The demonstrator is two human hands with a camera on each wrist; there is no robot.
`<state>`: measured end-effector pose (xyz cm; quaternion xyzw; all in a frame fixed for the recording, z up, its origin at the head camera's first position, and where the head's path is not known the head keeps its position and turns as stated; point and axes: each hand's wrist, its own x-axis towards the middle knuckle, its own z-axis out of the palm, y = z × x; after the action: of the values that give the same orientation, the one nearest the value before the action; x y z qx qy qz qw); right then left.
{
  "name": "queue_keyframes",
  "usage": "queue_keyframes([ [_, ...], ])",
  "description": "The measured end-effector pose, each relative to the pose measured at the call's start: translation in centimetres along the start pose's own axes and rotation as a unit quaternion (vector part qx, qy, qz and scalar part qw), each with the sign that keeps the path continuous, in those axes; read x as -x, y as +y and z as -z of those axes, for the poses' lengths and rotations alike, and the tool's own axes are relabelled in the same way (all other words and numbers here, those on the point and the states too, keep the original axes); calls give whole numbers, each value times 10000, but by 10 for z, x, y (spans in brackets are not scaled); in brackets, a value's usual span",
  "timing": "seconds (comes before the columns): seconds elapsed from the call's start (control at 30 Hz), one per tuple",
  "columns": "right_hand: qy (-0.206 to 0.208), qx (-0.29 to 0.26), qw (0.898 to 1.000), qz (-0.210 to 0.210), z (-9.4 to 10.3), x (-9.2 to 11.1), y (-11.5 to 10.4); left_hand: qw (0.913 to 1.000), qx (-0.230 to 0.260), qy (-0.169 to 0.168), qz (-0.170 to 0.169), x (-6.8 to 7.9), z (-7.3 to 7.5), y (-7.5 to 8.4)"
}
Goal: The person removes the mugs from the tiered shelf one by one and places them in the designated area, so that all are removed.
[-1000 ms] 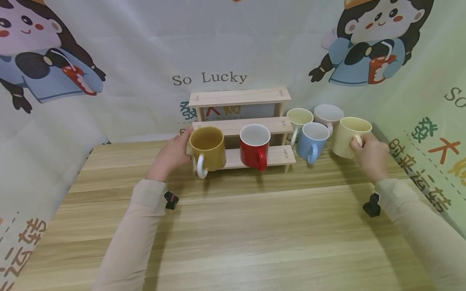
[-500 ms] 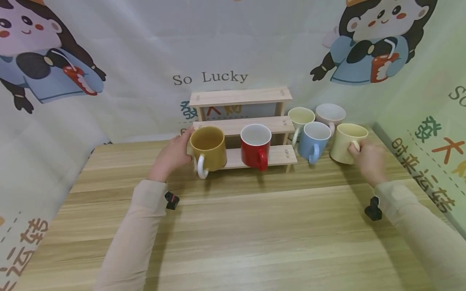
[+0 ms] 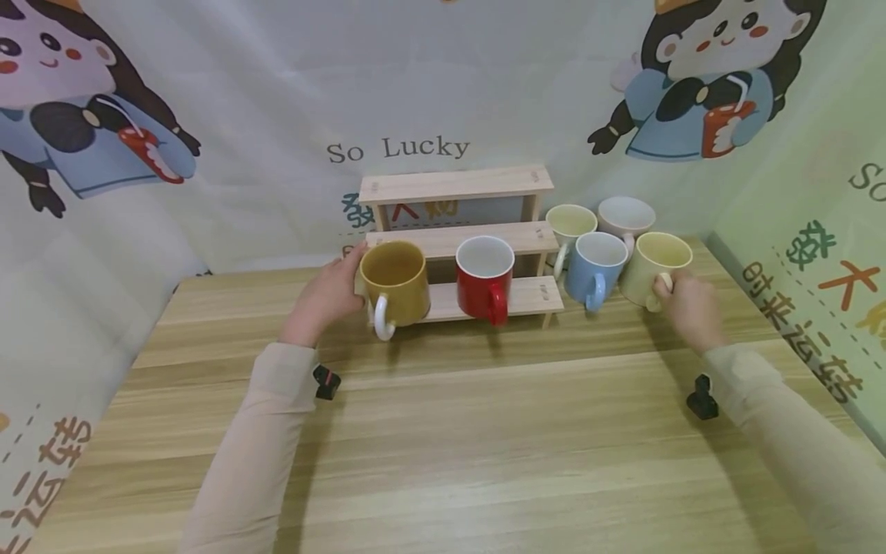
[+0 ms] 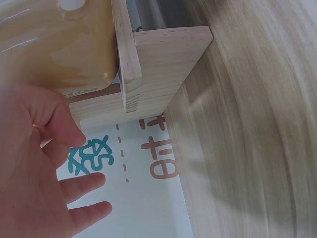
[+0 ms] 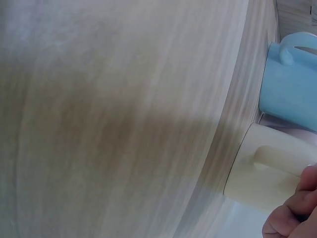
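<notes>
At the right, my right hand [image 3: 692,308] pinches the handle of a pale yellow mug [image 3: 644,269], which stands upright on the table beside a light blue mug [image 3: 594,265]. In the right wrist view, curled fingers [image 5: 285,220] meet that handle. My left hand [image 3: 324,298] is at the left end of a three-tier wooden stand [image 3: 457,185], next to a mustard mug [image 3: 404,288] with a white handle. Its fingers [image 4: 84,184] are spread and loosely bent in the left wrist view; whether they touch the stand is unclear. A red mug [image 3: 482,288] shares the lowest tier.
Behind the blue mug stand a pale green mug [image 3: 571,221] and a white mug [image 3: 626,215], close together beside the stand. A printed cloth [image 3: 277,100] hangs behind the wood-grain table [image 3: 484,446] and along its sides.
My right hand has shifted the pale yellow mug left, closer to the blue mug, with its handle turned a little toward me. The left hand stays where it was.
</notes>
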<state>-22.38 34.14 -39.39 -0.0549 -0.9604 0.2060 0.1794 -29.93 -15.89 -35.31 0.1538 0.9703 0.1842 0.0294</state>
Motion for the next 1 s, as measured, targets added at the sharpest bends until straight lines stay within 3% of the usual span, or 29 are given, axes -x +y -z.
queue_keyframes([
  [0.37,-519,-36,9984,-219,5,-6,2,9999,88,78,-43,2,0,1],
  [0.53,-227,353,9974,-587,13,-4,1,10000,55,32,-5,2,0,1],
  [0.73,179,364,9990,-177,24,-1,-14,10000,43,35,26,1,1,2],
  [0.87,99,363,9992,105,30,3,-32,10000,13,11,23,0,1,1],
  [1.0,-190,266,9994,69,35,7,-49,10000,7,-10,19,0,-1,2],
])
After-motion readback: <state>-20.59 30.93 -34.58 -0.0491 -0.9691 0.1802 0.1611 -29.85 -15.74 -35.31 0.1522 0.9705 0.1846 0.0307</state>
